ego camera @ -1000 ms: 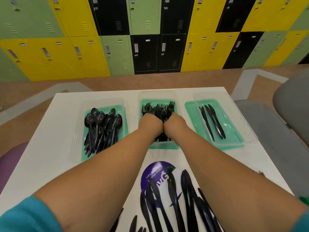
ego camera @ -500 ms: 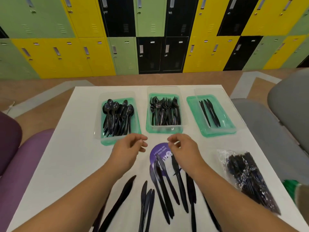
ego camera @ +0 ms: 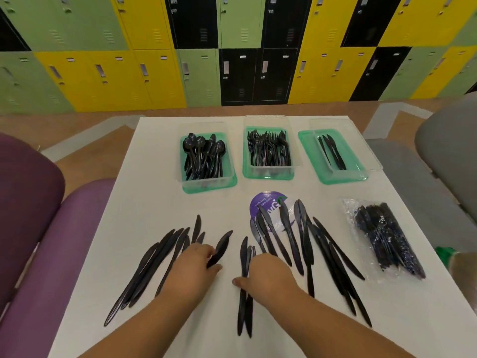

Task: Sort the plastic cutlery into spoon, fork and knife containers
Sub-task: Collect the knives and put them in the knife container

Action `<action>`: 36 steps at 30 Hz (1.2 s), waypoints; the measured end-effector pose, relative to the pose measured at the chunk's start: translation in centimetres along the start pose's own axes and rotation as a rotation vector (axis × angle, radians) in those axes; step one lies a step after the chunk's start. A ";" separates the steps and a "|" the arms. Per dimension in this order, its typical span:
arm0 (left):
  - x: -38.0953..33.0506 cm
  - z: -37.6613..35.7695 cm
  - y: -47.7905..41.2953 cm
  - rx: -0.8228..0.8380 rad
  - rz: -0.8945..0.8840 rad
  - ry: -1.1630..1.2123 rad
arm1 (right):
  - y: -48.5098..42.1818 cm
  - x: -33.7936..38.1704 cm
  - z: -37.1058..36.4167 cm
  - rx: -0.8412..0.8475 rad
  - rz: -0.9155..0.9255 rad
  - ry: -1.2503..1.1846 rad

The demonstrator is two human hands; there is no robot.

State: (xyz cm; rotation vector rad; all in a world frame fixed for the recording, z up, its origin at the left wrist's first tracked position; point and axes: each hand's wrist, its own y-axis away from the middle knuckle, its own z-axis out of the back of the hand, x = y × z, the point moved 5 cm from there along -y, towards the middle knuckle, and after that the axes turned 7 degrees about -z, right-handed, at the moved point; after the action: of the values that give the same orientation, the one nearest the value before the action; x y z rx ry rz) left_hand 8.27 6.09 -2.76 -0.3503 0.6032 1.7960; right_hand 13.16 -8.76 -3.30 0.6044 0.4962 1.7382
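Note:
Many black plastic knives lie loose on the near half of the white table [ego camera: 160,202], in a left group [ego camera: 154,264], a middle pair [ego camera: 244,313] and a right group [ego camera: 322,249]. My left hand [ego camera: 193,267] curls its fingers on one knife [ego camera: 220,248] at the right end of the left group. My right hand [ego camera: 268,276] lies over the middle pair with its thumb across them. Further back stand three clear containers on green lids: the spoon container [ego camera: 209,186], the fork container [ego camera: 268,174] and the knife container [ego camera: 343,178] with a few knives.
A clear bag of black cutlery [ego camera: 382,241] lies at the right table edge. A round purple sticker [ego camera: 265,202] sits under the right group. Purple seats [ego camera: 51,228] stand at the left and grey seats [ego camera: 444,161] at the right. Lockers line the back wall.
Both hands pulled back from the fork container to the near table, down onto the loose knives. The view tilted down, showing more knives.

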 end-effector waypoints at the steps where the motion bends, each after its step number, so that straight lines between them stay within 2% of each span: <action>1: 0.0 -0.6 0.0 0.026 -0.005 -0.047 | 0.0 0.2 -0.1 -0.005 -0.001 -0.022; 11: -0.5 -1.5 -0.2 0.183 0.129 -0.200 | -0.8 0.5 -1.3 -0.011 -0.117 -0.066; 19: -1.3 -1.7 -0.1 0.254 0.109 -0.211 | -0.3 0.6 -1.5 -0.011 -0.137 -0.088; 26: -0.9 -2.0 0.3 0.171 0.073 -0.265 | -0.3 0.9 -1.6 0.080 -0.114 -0.075; 31: -0.7 -2.0 1.2 0.145 -0.009 -0.316 | 0.6 0.5 -0.6 -0.078 -0.062 -0.081; 34: -0.2 -0.9 2.0 0.048 0.039 -0.131 | -0.1 -0.1 -1.0 -0.060 -0.080 -0.129; 36: 1.1 0.9 2.3 -0.075 0.114 0.006 | -0.2 -0.4 -0.8 -0.108 -0.043 -0.142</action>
State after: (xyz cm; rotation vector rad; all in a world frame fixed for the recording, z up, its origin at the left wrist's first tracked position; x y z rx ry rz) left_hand 5.76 6.96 -2.10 -0.3790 0.5710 1.9310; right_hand 12.84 -9.13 -4.08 0.6300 0.3118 1.6563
